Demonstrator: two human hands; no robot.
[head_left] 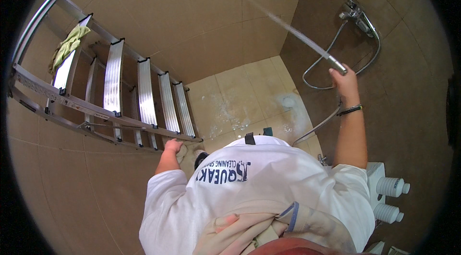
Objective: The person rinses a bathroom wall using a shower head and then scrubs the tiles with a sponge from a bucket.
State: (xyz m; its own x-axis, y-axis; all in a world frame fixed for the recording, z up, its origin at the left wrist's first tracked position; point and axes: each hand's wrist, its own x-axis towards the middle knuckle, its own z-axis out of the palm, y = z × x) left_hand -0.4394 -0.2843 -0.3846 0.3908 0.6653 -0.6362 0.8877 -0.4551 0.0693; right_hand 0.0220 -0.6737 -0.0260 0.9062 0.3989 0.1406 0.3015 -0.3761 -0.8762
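Observation:
My right hand (345, 84), raised on the right, is closed round a slim chrome hand shower (338, 66). A straight jet of water (293, 29) shoots from it up and left to the tiled wall (216, 10). A metal hose (314, 131) hangs below this hand and curves toward the floor. My left hand (173, 146) is low on the left, close to the foot of an aluminium stepladder (144, 92). Its fingers look loosely apart, with nothing seen in them. A yellow-green cloth (70, 46) drapes over one of the ladder's steps.
A chrome mixer tap (354, 14) with a looping hose is on the brown right wall. Wet, foamy patches (223, 111) and a round drain (288, 102) mark the tiled floor. White bottles (391, 186) stand at the lower right, beside my right sleeve.

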